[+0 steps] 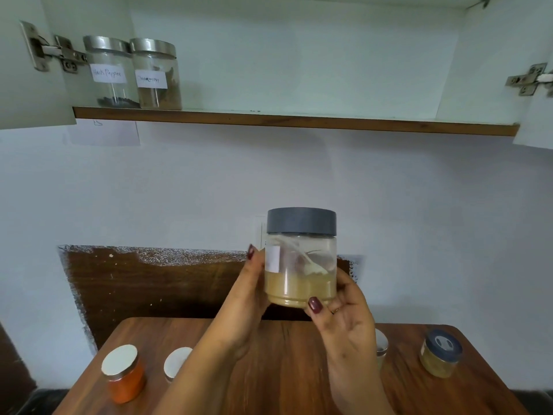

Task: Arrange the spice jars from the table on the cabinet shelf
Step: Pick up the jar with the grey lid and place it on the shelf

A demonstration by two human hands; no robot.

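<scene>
Head view, single frame.

- Held jar (300,265): clear body, dark grey lid, tan powder in the lower part, a white scoop leaning inside. A white label shows at its left edge. The jar is upright, lifted above the tabletop (287,348) and well below the cabinet shelf (299,121).
- Left hand (251,292): wrapped round the jar's left side, one fingertip at label height.
- Right hand (344,313): grips the jar's lower right, thumb pressed on the front near the base, fingers behind.
- Shelf, far left: two steel-lidded clear jars side by side, touching or nearly so. The black pepper jar (109,73) holds a thin dark layer. The brown-filled jar (157,74) stands to its right; its label is not legible.
- Tabletop, left: orange-filled jar (124,374) with a white lid. Beside it is a white-lidded jar (176,362), partly hidden by the left forearm.
- Tabletop, right: silver-lidded jar (381,345), mostly hidden behind the right hand. Further right stands a grey-lidded jar (441,354) of tan contents.
- Both cabinet doors are open, with hinges visible on either side.
</scene>
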